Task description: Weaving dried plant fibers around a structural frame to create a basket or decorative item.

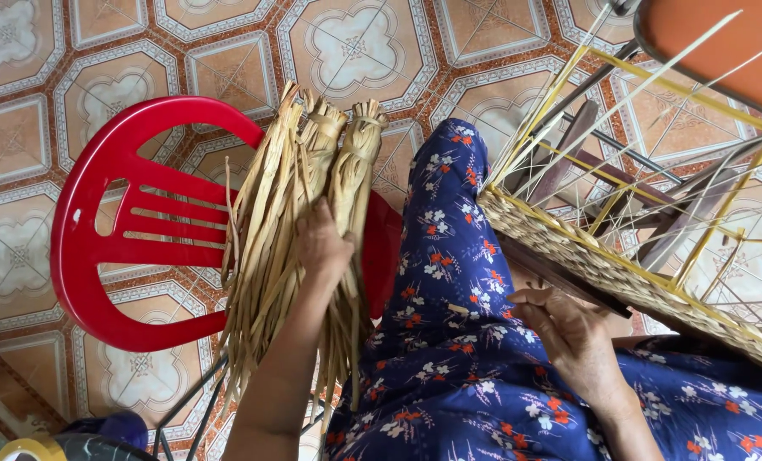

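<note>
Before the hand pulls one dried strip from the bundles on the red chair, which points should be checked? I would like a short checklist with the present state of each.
1. Left hand on the dried leaf bundles: ok, it rests on them.
2. Bundles supported by the red plastic chair: ok.
3. Bundle tops tied: ok, bound at the upper ends.
4. Right hand free: cannot tell, fingers curl beside the half-woven basket.
5. Basket steady on the lap: cannot tell.
6. A single strip already separated: not ok.
</note>
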